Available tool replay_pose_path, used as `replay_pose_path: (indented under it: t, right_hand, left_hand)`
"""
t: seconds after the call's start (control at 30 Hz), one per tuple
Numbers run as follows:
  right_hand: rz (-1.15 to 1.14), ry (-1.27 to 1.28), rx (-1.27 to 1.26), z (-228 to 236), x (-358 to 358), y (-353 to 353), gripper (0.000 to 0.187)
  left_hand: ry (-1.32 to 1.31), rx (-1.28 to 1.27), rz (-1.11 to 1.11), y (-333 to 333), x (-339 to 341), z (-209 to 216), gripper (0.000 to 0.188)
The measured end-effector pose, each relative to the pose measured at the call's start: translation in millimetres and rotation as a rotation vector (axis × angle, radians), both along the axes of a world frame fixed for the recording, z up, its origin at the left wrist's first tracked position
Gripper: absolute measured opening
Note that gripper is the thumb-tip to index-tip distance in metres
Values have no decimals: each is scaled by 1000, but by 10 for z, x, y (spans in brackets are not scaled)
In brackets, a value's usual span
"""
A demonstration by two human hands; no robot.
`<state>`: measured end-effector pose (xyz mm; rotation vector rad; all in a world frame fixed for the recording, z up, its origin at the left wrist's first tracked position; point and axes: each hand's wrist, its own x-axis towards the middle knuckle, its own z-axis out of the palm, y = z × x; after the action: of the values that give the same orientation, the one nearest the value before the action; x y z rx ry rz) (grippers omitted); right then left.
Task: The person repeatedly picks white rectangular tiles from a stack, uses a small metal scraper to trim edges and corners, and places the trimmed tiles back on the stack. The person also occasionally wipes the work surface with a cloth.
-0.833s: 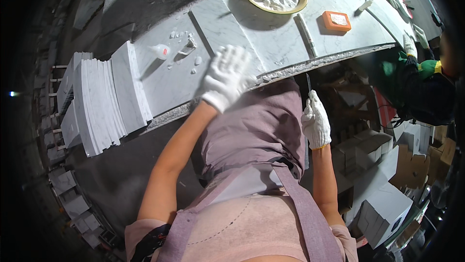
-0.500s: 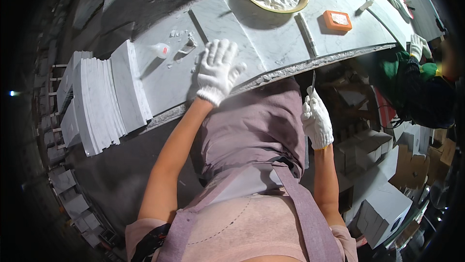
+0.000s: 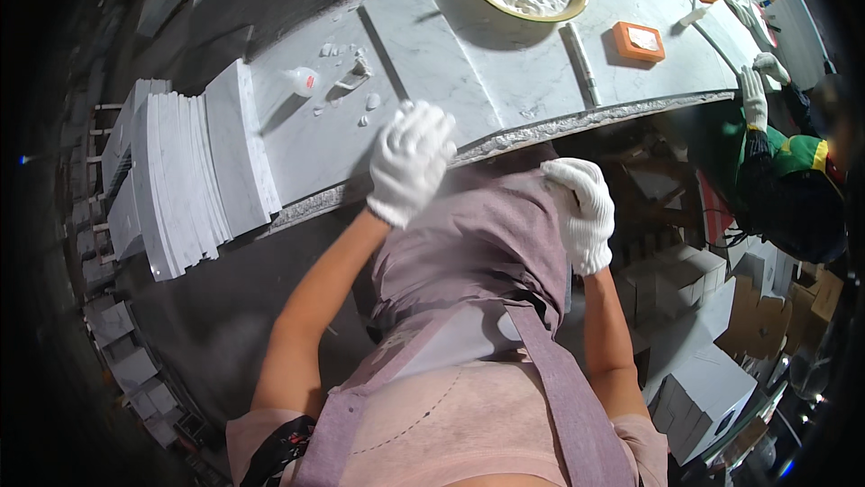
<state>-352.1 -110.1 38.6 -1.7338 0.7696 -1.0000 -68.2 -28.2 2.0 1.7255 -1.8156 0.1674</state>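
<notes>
My left hand, in a white knit glove, is over the near edge of the grey-veined marble slab. Its fingers are loosely bent but not closed, and no object shows in it. To the right, my right hand, also gloved, is in front of the slab edge above my mauve apron. Its fingers are curled inward, and whatever they hold is hidden behind the glove. Just beyond my left hand lie small white chips and a crumpled clear scrap, with a small clear bottle farther left.
Stacked marble strips stand at the left. A yellow bowl of white powder, a marker-like stick and an orange block lie on the slab. A co-worker's gloved hand is at the far right; boxes sit below.
My left hand has lifted from lying flat and its fingers have bent. My right hand has turned inward to the left, and the thin metal tool seen in it earlier is now out of sight.
</notes>
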Motion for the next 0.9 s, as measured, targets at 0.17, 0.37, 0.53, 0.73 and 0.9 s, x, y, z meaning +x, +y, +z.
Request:
replay_pose_path:
  t: [0.17, 0.37, 0.53, 0.73, 0.9]
  right_hand:
    - [-20, 291, -6, -205, 315, -482, 34]
    - [235, 541, -88, -159, 642, -976, 32]
    - [364, 666, -130, -151, 804, -1120, 35]
    - [397, 666, -207, -128, 818, -1150, 37]
    - [396, 697, -207, -110, 805, -1133, 37]
  left_hand:
    - [-185, -48, 96, -615, 422, -228, 38]
    - [-203, 17, 114, -702, 500, -301, 35]
    - [-115, 3, 134, -709, 457, -212, 35]
    - [-133, -6, 151, -728, 468, -251, 33]
    - [-185, 55, 149, -733, 488, -289, 34]
